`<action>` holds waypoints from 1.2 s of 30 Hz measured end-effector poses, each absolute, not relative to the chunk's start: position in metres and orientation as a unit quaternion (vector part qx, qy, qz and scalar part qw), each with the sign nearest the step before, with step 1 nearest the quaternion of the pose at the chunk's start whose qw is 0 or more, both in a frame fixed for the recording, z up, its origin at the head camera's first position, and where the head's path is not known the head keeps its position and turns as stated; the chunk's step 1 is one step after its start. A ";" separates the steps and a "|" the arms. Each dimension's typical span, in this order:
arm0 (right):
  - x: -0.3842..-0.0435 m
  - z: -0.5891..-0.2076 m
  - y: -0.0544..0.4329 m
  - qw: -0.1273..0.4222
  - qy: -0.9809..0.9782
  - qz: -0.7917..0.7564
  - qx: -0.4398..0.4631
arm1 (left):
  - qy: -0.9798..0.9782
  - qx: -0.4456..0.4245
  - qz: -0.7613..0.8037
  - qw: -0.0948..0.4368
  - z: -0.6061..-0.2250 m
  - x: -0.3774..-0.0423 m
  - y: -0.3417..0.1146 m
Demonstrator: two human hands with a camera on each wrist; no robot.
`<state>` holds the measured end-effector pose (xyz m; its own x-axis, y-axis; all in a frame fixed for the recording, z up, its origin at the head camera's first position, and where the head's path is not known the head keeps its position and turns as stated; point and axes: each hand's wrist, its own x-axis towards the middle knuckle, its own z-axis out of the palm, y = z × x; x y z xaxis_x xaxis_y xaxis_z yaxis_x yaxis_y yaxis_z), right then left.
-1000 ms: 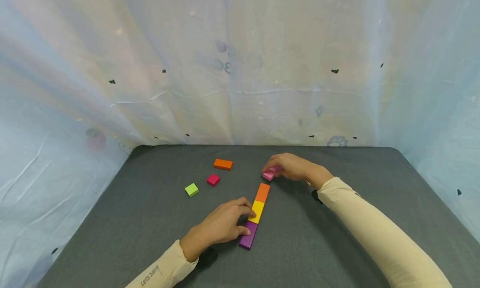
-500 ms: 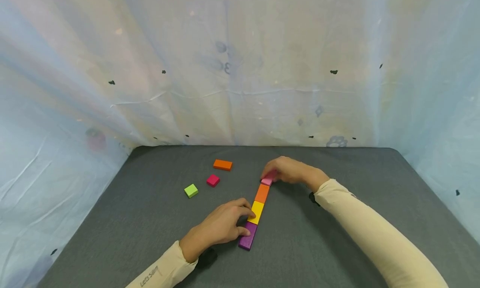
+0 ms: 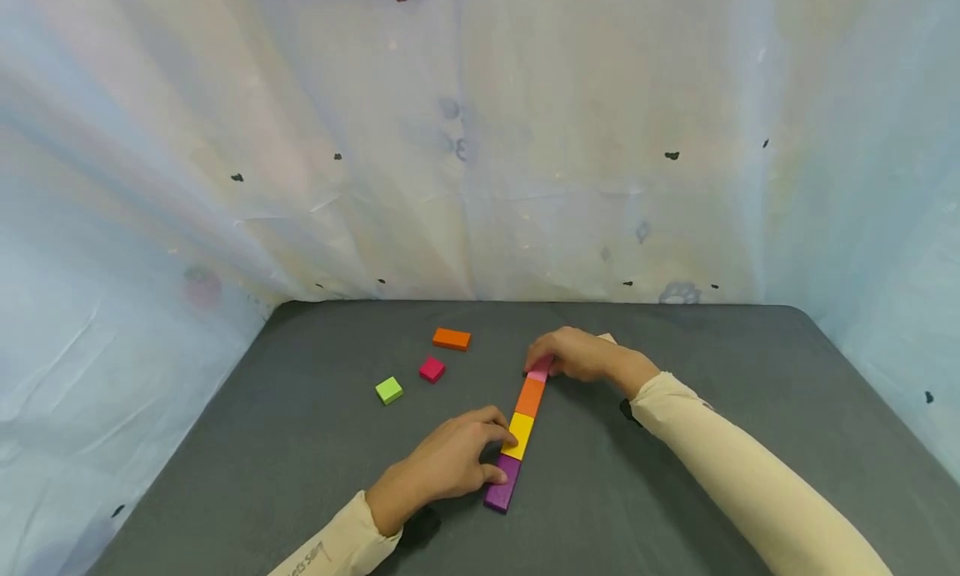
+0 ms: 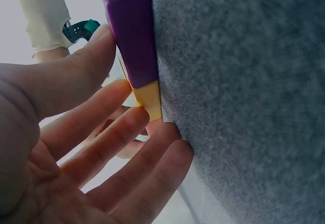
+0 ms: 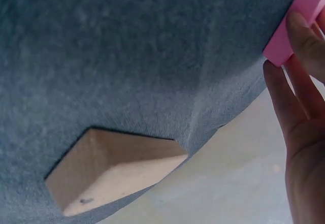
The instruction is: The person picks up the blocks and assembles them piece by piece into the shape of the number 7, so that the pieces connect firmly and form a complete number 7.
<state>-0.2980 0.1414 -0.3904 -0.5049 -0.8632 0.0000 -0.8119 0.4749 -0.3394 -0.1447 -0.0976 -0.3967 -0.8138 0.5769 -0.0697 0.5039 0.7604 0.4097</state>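
A row of flat coloured blocks runs away from me on the grey table: a purple block (image 3: 502, 494), a yellow block (image 3: 522, 431), an orange block (image 3: 530, 397) and a pink block (image 3: 537, 375) at the far end. My left hand (image 3: 453, 455) rests against the near part of the row. In the left wrist view its thumb touches the purple block (image 4: 132, 38), and its loosely extended fingers lie along the yellow block (image 4: 150, 99). With thumb and fingers my right hand (image 3: 577, 353) pinches the pink block (image 5: 278, 49), which sits against the orange one.
Left of the row lie a green block (image 3: 389, 391), a red block (image 3: 432, 370) and another orange block (image 3: 452, 338). A plain wooden block (image 5: 122, 168) stands behind my right wrist. Pale patterned sheeting (image 3: 540, 142) hangs beyond the table's far edge.
My right hand has brought the pink block toward me and down onto the far end of the row, against the orange block. The left hand has stayed in place.
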 end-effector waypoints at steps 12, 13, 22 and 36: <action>-0.295 -0.392 0.140 0.093 0.860 -0.155 -0.478 | 0.934 0.289 0.188 0.097 -0.397 -0.144 -0.098; -0.295 -0.391 0.140 0.099 0.859 -0.156 -0.478 | 0.934 0.289 0.188 0.099 -0.397 -0.144 -0.098; -0.292 -0.388 0.142 0.119 0.865 -0.155 -0.463 | 0.932 0.292 0.190 0.099 -0.396 -0.144 -0.096; -0.288 -0.391 0.141 0.101 0.869 -0.145 -0.462 | 0.933 0.291 0.184 0.100 -0.396 -0.144 -0.095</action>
